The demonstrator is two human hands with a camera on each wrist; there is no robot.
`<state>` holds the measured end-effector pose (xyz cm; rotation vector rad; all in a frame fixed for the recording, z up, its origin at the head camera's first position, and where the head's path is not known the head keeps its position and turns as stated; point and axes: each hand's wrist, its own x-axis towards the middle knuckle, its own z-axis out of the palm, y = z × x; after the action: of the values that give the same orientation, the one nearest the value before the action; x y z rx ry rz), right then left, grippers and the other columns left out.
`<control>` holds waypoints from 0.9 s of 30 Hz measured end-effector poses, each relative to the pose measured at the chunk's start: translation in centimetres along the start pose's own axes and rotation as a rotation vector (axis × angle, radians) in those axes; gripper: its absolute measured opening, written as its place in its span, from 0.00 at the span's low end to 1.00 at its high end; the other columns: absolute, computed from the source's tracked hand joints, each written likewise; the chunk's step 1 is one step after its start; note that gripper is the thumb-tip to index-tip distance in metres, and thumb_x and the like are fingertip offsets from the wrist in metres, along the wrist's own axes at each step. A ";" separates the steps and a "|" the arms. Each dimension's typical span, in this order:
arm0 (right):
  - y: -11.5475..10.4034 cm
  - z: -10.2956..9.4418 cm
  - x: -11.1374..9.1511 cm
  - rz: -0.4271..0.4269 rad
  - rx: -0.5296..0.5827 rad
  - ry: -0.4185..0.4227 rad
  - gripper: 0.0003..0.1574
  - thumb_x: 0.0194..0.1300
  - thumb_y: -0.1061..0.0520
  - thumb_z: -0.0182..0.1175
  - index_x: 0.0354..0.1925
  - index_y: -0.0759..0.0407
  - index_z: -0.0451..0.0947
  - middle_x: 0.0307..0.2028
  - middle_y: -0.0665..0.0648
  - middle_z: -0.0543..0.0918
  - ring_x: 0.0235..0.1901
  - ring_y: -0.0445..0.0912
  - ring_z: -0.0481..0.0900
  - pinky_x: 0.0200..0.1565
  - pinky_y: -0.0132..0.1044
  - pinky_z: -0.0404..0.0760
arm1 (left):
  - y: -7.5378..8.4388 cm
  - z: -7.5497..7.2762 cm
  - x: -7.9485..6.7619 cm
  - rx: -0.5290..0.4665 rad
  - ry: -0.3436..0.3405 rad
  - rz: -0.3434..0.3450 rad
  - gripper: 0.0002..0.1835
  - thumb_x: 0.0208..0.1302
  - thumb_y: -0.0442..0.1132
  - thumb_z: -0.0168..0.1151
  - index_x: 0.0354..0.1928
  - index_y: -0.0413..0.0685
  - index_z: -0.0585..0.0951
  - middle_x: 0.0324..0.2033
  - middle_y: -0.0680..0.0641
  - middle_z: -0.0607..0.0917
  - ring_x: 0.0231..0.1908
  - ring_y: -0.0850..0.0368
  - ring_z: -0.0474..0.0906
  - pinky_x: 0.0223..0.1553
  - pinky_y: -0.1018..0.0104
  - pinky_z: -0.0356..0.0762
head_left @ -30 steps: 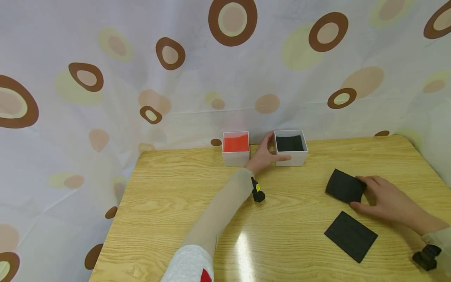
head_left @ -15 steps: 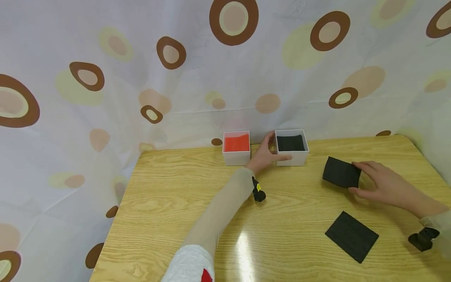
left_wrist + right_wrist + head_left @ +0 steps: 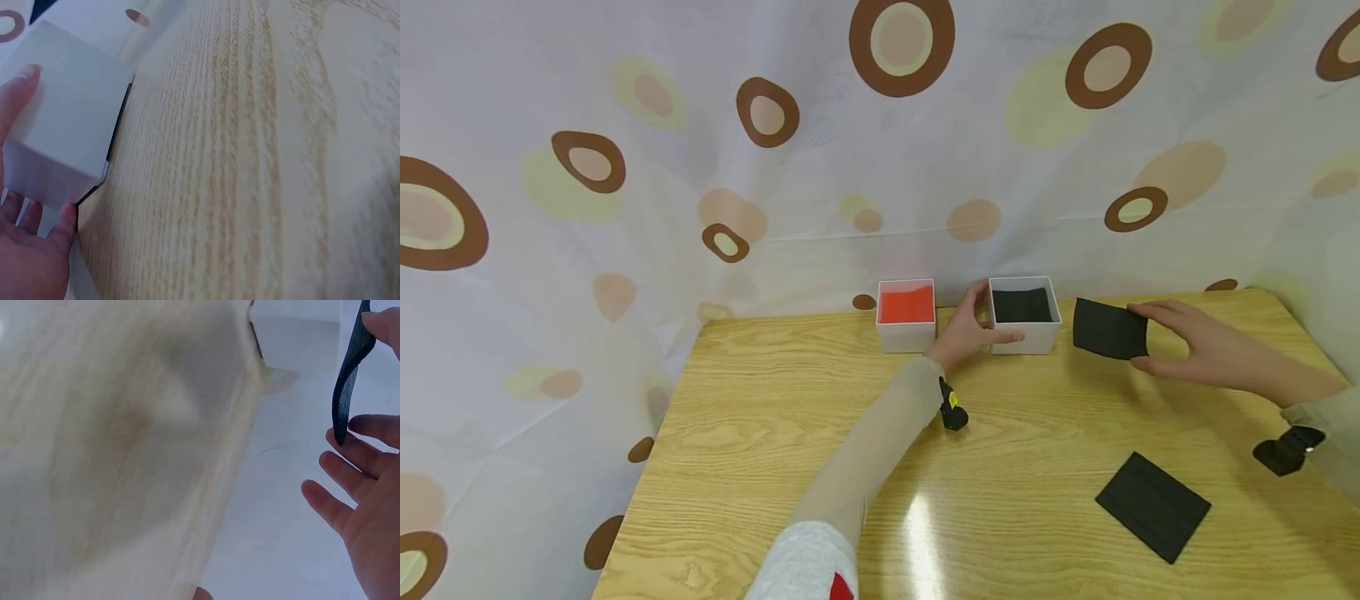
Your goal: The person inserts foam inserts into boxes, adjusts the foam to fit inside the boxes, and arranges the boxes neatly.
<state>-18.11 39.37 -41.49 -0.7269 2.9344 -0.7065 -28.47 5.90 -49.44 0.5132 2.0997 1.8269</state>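
Observation:
My left hand holds the side of a white box. Its thumb lies along the front wall and the fingers sit at the left side, as the left wrist view also shows with the box. Inside that box are black pieces. To the right of it my right hand pinches a thin black rectangular sheet above the table, between thumb and fingers. Seen edge-on in the right wrist view, the sheet bends slightly. A second black sheet lies flat on the table nearer the front.
Left of the held box stands another white box with red-orange pieces inside. Both boxes are at the back of the wooden table, close to a patterned curtain.
My right hand has lifted the black sheet and carried it back and left, close to the box with black pieces. My left hand has stayed on the box. The other sheet has not moved.

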 end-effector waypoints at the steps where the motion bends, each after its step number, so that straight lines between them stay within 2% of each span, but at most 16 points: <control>1: -0.1 -0.2 0.4 -0.011 0.014 0.001 0.50 0.60 0.54 0.77 0.72 0.72 0.66 0.66 0.75 0.69 0.63 0.73 0.68 0.54 0.68 0.72 | 0.0 0.0 0.0 0.002 -0.001 -0.001 0.55 0.54 0.33 0.82 0.79 0.54 0.59 0.66 0.55 0.72 0.60 0.61 0.71 0.59 0.70 0.76; 7: -0.8 -0.8 3.0 -0.038 0.045 -0.002 0.48 0.59 0.56 0.76 0.72 0.68 0.68 0.67 0.72 0.71 0.65 0.68 0.69 0.55 0.65 0.72 | 0.2 -0.1 -0.2 0.052 0.002 -0.013 0.56 0.55 0.36 0.82 0.80 0.53 0.57 0.69 0.53 0.70 0.62 0.62 0.70 0.60 0.70 0.75; 14: -1.6 -0.4 6.1 -0.083 0.066 -0.031 0.42 0.60 0.57 0.75 0.70 0.65 0.73 0.66 0.70 0.74 0.65 0.68 0.70 0.59 0.68 0.71 | 0.1 -0.2 -0.2 0.087 -0.010 -0.027 0.57 0.56 0.39 0.82 0.81 0.53 0.55 0.71 0.52 0.68 0.62 0.62 0.69 0.58 0.73 0.75; 22: -2.5 0.0 9.1 -0.127 0.082 -0.084 0.35 0.65 0.55 0.72 0.68 0.57 0.77 0.67 0.68 0.72 0.66 0.66 0.69 0.59 0.69 0.72 | 0.2 0.0 -0.2 0.084 -0.022 -0.051 0.57 0.56 0.39 0.82 0.81 0.53 0.55 0.72 0.52 0.67 0.63 0.63 0.68 0.59 0.73 0.75; 27: -3.2 0.2 10.5 -0.167 0.076 -0.093 0.33 0.64 0.55 0.73 0.66 0.58 0.79 0.66 0.70 0.72 0.66 0.69 0.68 0.59 0.70 0.71 | 0.2 -0.2 -0.3 0.079 -0.016 -0.043 0.57 0.57 0.39 0.81 0.82 0.52 0.54 0.73 0.52 0.66 0.64 0.61 0.69 0.59 0.72 0.75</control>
<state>-26.06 32.00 -39.55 -0.9778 2.7707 -0.7683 -28.25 5.64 -49.20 0.4962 2.1620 1.7163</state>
